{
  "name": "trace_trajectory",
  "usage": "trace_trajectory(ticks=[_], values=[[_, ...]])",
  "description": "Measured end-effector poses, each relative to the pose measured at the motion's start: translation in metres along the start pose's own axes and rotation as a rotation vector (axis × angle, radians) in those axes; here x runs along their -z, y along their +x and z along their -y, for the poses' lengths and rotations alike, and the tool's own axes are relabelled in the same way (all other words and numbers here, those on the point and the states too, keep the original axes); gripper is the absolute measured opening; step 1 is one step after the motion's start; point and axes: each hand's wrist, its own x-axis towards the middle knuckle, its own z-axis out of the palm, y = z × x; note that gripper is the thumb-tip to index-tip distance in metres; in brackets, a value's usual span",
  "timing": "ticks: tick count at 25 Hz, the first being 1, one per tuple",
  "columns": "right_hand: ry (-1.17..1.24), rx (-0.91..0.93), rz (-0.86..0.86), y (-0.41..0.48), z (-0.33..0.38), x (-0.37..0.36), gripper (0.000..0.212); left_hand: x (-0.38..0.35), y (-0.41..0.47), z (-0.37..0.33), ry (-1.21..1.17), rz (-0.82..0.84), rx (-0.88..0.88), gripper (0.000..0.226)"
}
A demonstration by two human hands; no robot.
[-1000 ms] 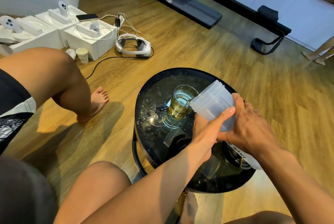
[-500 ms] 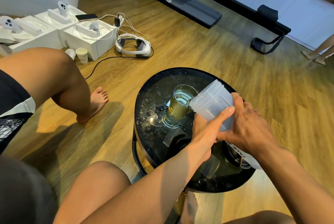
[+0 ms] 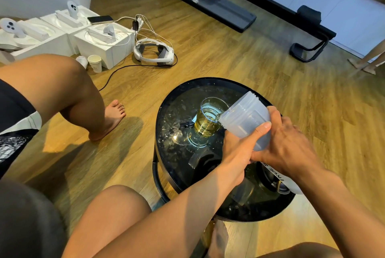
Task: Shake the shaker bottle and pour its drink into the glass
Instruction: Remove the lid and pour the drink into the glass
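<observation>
You hold the shaker bottle [image 3: 245,118] tipped over the glass [image 3: 208,120] on the round black table [image 3: 166,116].
The table's dark, glossy top carries the glass slightly behind its middle, standing upright and partly filled with a yellow drink. Just right of the glass, the translucent bottle lies tilted, its lid off and its open threaded mouth at the glass's right rim. Its base points away from the glass, toward you. Your right hand [image 3: 289,147] wraps the bottle's base end, on the far side from the glass, fingers curled round it. Your left hand [image 3: 239,149] grips the bottle from the side nearer you, close beside the glass. Its thumb is stretched flat along the bottle's wall and its other fingers are tucked under the bottle, out of sight. The two hands touch below the bottle.
</observation>
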Motion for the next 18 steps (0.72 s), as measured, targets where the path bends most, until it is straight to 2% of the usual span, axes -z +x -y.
trace_trajectory(ticks=[8,13,18], values=[[-0.024,0.01,-0.006,0.0015,-0.0009,0.0,0.116,-0.0003,0.0004,-0.0004,-0.021,0.004,0.01,0.053],[-0.035,0.012,-0.013,0.0009,-0.0005,0.0005,0.115,-0.0003,0.0004,-0.0006,-0.034,0.012,0.007,0.042],[-0.024,0.015,-0.004,0.0009,-0.0012,0.0011,0.115,-0.002,-0.0012,-0.0023,-0.018,0.005,0.012,0.049]])
